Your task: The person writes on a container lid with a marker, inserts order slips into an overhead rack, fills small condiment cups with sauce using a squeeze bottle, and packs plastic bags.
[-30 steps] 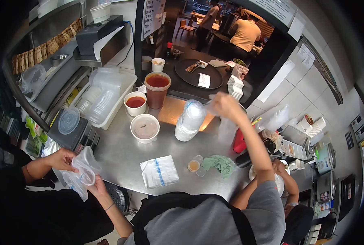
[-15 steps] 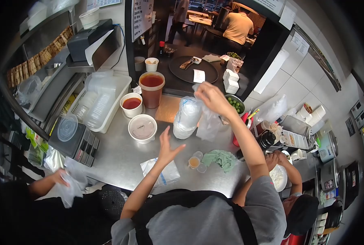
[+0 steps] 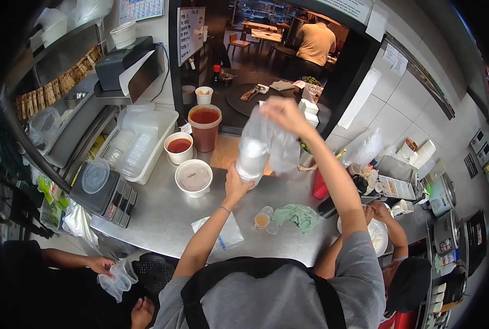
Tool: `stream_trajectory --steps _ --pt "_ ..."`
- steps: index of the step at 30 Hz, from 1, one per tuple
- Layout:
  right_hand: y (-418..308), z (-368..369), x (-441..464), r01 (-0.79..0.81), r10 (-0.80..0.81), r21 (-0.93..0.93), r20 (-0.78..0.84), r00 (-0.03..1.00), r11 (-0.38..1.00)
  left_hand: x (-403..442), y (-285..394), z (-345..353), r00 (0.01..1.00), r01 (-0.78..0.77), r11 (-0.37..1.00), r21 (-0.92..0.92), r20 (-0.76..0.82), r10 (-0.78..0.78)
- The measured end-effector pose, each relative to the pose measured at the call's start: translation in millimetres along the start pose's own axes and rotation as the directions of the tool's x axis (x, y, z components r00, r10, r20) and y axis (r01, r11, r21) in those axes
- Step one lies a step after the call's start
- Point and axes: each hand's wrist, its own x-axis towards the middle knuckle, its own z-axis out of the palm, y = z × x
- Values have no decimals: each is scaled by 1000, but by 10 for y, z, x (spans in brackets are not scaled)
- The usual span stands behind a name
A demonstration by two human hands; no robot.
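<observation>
My left hand [image 3: 238, 185] is wrapped round the lower part of a white plastic-wrapped bundle [image 3: 252, 156] on the steel counter. Above it, my right hand [image 3: 284, 114] pinches the top of a thin clear plastic bag [image 3: 282, 151], which hangs down beside and partly over the bundle. To the left stand a lidded white bowl [image 3: 193, 176], a white cup of red liquid [image 3: 179, 145] and a tall tub of red liquid [image 3: 204, 131]. A folded white plastic sheet [image 3: 226, 233] lies nearer me, partly behind my left forearm.
A green cloth [image 3: 296, 217] and small sauce cups [image 3: 261, 220] sit right of centre. A basket of plastic containers [image 3: 140, 145] is at the left. One co-worker's hand [image 3: 101, 265] holds clear plastic at lower left; another's hands [image 3: 381, 210] are over a bowl at right.
My left hand has moved from the co-worker's plastic at lower left up to the bundle and closed round it. My right hand has lifted the bag higher. The left co-worker's plastic is lower.
</observation>
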Motion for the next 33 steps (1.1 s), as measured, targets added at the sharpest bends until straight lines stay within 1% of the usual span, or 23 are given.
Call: stream_trajectory --steps 1,2,3,4,5,6,7,8,9,10,11,12,13,14,16,17,19,20,22,27,30,32,33 --pt "-142 -129 136 39 -27 135 -92 995 990 8 12 2 1000 0 1000 6 -5 0" --pt "-434 -299 259 95 -74 179 -122 990 979 16 2 3 1000 -13 1000 -19 -1 13" --pt "-583 -339 410 129 -99 283 -116 988 950 15 -16 -14 1000 -21 999 -39 -3 20" --pt "-856 -319 514 51 -30 356 -66 997 933 29 -12 -44 999 -38 998 -54 31 40" --pt "-1065 -205 631 59 -53 414 -24 998 908 38 -23 -64 997 -51 997 -63 58 55" --pt "-1250 -36 759 69 -89 474 20 996 878 115 -298 91 987 -111 992 -67 110 118" --pt "-1431 190 863 61 -107 531 55 993 845 -17 -185 52 986 -168 979 113 10 168" --pt "-1626 436 951 52 -134 587 96 986 808 -16 -196 16 972 -233 971 -44 -6 233" --pt "-1778 710 1038 55 -166 643 113 980 764 -49 -248 55 969 -236 968 82 -50 240" --pt "-1945 990 1110 52 -212 722 132 968 689 -120 -93 -87 988 -155 982 107 -12 157" --pt "-2103 1255 1164 60 -276 768 155 949 638 -172 -195 -52 972 -199 978 56 -112 204" --pt "-2252 1523 1215 61 -338 808 175 925 586 -207 -173 -148 974 -187 982 -8 -133 185" --pt "-2373 1831 1274 147 -419 795 145 896 589 -265 -132 -229 966 -174 985 -15 -196 168" --pt "-2496 2107 1305 176 -469 773 173 866 609 -286 -192 -280 960 -147 989 12 -240 146" --pt "-2693 2710 1343 298 -571 743 136 810 599 -346 -311 -381 945 -243 964 111 -195 261" --pt "-2833 2855 1285 345 -594 720 116 796 603 -401 -313 -490 943 -224 966 131 -220 248" --pt "-3015 3178 1180 458 -644 654 58 763 602 -494 -290 -650 989 -144 986 -80 24 146" --pt "-3076 3339 1122 483 -660 661 23 751 574 -527 -337 -656 990 -137 988 -65 7 138" --pt "-3166 3584 999 474 -676 693 25 737 543 -585 -426 -649 983 -178 948 -263 1 184" --pt "-3335 3779 747 355 -624 786 50 780 506 -786 -759 -629 969 -247 931 -270 -45 244" --pt "-3371 3895 649 293 -576 811 65 815 507 -964 -747 -545 963 -266 912 -312 -38 268" --pt "-3376 3921 613 264 -598 835 95 796 483 -912 -507 -696 935 -351 936 -23 42 352" --pt "-3379 3944 598 255 -581 830 99 808 496 -908 -431 -741 934 -351 936 -38 57 352"
